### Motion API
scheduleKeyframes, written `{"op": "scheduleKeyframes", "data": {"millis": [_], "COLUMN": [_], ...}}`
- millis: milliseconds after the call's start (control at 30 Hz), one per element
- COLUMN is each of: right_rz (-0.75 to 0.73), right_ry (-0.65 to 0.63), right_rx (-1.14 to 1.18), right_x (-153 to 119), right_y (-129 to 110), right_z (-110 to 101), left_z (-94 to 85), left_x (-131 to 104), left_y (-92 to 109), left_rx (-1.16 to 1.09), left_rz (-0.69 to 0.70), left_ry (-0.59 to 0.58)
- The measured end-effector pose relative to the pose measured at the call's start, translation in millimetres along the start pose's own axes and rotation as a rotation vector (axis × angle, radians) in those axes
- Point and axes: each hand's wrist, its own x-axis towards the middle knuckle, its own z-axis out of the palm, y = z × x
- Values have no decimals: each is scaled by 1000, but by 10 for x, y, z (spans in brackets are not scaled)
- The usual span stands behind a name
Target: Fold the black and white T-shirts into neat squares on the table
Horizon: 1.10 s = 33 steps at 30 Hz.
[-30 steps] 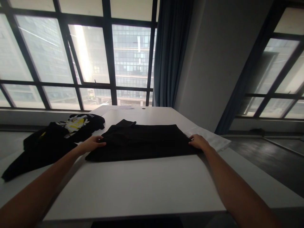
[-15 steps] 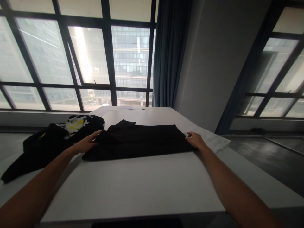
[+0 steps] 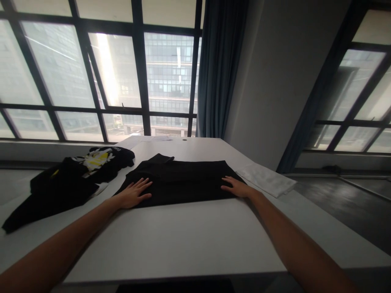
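Observation:
A black garment (image 3: 186,179) lies folded into a long flat shape across the white table (image 3: 183,240), with a small folded flap at its upper left. My left hand (image 3: 133,194) rests flat on the garment's left part, fingers spread. On the right part lies my right hand (image 3: 236,187), palm down with its fingers apart. Neither hand grips the cloth.
At the left lies a heap of black clothing (image 3: 67,179) with a yellow and white print. A folded white cloth (image 3: 269,179) is on the table's right side. Papers (image 3: 149,138) lie at the far edge, before the windows and a blue curtain (image 3: 218,73).
Both hands have let go of the garment's ends and moved inward, and now lie spread on top of it. Its left and right ends have shifted slightly inward.

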Motion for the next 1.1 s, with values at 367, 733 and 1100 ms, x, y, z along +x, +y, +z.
{"op": "scheduleKeyframes", "data": {"millis": [367,733,1100], "right_rz": [-19,-28,64], "right_ry": [82,-84,83], "right_rx": [-73,-58,-227], "right_x": [-158,44,830], "right_y": [-223,-25,42], "right_z": [-296,-296,-275], "left_z": [-196,-391,-485], "left_x": [-63,-98,1258], "left_y": [27,42,-285], "left_rx": [-20,-3,94], "left_rz": [62,173,-253], "left_ry": [34,-103,145]}}
